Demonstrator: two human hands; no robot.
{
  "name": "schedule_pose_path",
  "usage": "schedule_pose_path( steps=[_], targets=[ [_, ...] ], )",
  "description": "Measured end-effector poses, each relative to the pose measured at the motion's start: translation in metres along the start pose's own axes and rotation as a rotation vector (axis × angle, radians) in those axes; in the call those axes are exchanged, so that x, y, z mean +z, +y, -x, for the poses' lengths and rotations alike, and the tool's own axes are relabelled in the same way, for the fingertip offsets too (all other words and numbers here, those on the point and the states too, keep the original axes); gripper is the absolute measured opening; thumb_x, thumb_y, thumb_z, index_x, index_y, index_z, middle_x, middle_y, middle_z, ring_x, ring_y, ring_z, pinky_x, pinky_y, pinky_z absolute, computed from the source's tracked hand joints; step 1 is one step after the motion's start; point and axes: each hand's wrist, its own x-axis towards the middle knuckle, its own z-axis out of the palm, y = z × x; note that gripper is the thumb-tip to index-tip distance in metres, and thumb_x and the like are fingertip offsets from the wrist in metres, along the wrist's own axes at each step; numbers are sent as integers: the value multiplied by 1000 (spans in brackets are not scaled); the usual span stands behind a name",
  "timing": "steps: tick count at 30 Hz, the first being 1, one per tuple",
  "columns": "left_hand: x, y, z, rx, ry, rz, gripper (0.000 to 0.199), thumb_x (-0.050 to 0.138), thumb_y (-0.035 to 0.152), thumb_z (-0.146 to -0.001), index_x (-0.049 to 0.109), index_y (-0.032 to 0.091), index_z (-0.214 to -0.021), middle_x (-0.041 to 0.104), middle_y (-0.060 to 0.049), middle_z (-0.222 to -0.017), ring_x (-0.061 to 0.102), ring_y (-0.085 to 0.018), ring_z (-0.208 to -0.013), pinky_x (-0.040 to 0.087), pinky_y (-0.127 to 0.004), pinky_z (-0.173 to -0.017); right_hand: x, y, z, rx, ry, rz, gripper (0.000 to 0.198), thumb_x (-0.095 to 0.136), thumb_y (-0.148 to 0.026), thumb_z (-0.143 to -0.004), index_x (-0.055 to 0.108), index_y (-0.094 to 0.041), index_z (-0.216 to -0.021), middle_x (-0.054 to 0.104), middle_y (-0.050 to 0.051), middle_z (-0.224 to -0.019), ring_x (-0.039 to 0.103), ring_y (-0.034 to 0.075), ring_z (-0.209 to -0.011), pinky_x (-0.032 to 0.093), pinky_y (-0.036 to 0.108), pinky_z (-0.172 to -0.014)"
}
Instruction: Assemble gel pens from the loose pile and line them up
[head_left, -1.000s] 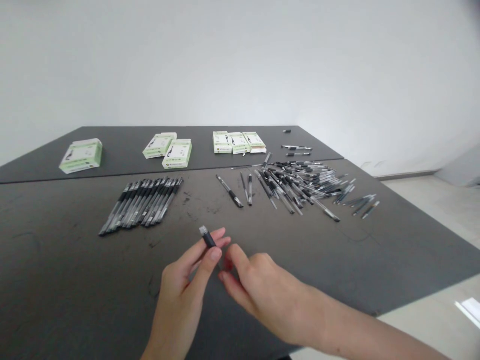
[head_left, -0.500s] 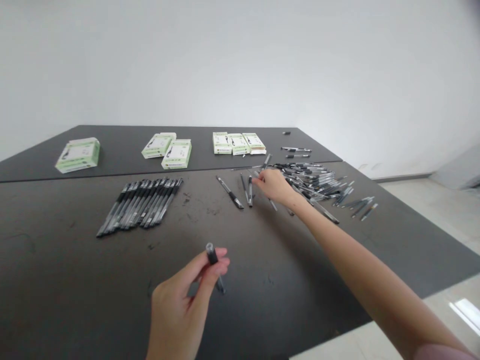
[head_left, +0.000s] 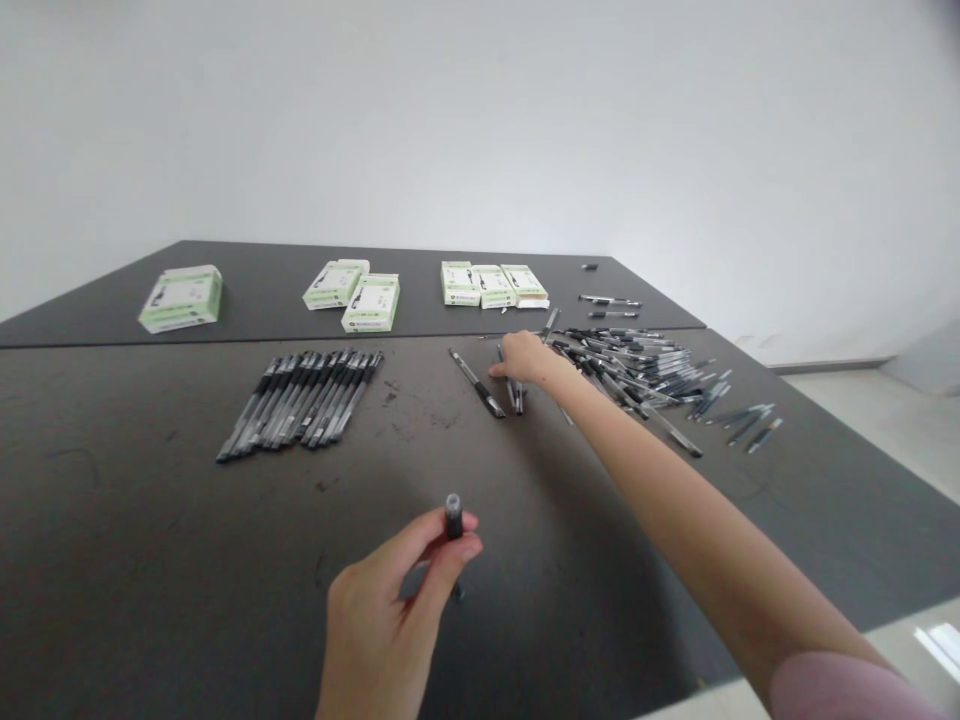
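My left hand pinches a pen barrel between thumb and fingers at the near middle of the table. The barrel has a dark grip, and its uncapped end points up. Farther off, my right hand reaches down over a few loose pens, left of a big heap of pen parts. Its fingers are curled, and their tips are hidden behind the hand. Just left of it a single pen lies slanted on the table.
A neat row of pens lies on the left. Green and white boxes stand along the back of the dark table. Thin refills lie near the right edge, with a few loose parts at the back right.
The view has shifted slightly. My right hand has lowered over the loose pens. The pen barrel in my left hand is now more upright.
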Motion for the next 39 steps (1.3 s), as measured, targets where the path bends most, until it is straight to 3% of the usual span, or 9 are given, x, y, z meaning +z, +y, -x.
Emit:
schedule_pose_path(
  steps=[4, 10, 14, 17, 20, 22, 25, 29, 39],
  targets=[
    [0, -1, 1, -9, -2, 20, 12, 61, 37, -76, 70, 30, -79, 74, 8, -73, 70, -11, -66, 55, -16, -64, 2, -6, -2, -22, -72, 6, 32, 54, -33, -87, 55, -14, -112, 57, 9, -113, 58, 20, -97, 48, 40, -82],
    [2, 2, -2, -10, 11, 35, 12, 61, 35, -76, 70, 30, -81, 73, 9, -70, 70, -11, -64, 55, -14, -62, 3, -11, 1, -59, -92, -42, 27, 55, -30, -86, 57, -12, -106, 59, 9, -106, 59, 18, -92, 49, 37, -79],
    [5, 6, -4, 10, 19, 35, 10, 61, 32, -76, 70, 30, -79, 73, 10, -70, 69, -8, -63, 53, -11, -63, -9, -11, 11, -87, 70, -139, 18, 54, -24, -83, 62, -8, -86, 65, 15, -90, 61, 22, -91, 44, 29, -76],
    [7, 8, -4, 26, 32, 32, 8, 63, 30, -75, 70, 31, -79, 73, 12, -72, 69, -7, -65, 51, -8, -64, -22, -14, 38, -109, 253, -266, 28, 33, -27, -91, 56, -12, -87, 64, 8, -72, 62, 15, -72, 42, 23, -64],
    [9, 9, -3, 56, 50, 19, 8, 64, 28, -75, 69, 31, -79, 73, 13, -73, 69, -5, -64, 50, -6, -63, -27, -23, 81, -184, 566, -730, 27, 26, -35, -94, 45, -19, -84, 48, -4, -47, 49, 8, -41, 35, 19, -45],
    [10, 10, -4, 83, 51, 7, 7, 63, 28, -75, 69, 31, -79, 73, 14, -73, 69, -4, -64, 49, -5, -62, -22, -31, 110, -277, 678, -1004, 23, 30, -40, -93, 37, -23, -81, 37, -9, -41, 40, 7, -32, 29, 18, -37],
    [11, 11, -5, 116, 45, -25, 7, 63, 28, -76, 68, 32, -80, 72, 15, -73, 69, -4, -65, 49, -5, -63, -11, -43, 142, -333, 787, -1138, 20, 31, -41, -93, 35, -25, -84, 35, -9, -44, 36, 6, -30, 23, 18, -32],
    [11, 11, -6, 171, 36, -82, 6, 63, 28, -77, 68, 31, -79, 72, 16, -74, 68, -4, -63, 49, -5, -60, -1, -53, 154, -337, 890, -1101, 16, 28, -39, -95, 36, -25, -93, 42, -6, -55, 42, 5, -33, 28, 19, -33],
    [10, 12, -4, 233, 35, -130, 5, 61, 28, -79, 65, 30, -80, 72, 16, -74, 68, -2, -62, 48, -4, -59, 2, -56, 147, -415, 884, -1061, 8, 29, -32, -96, 33, -26, -94, 46, -6, -57, 46, 6, -36, 37, 21, -37]
  ],
)
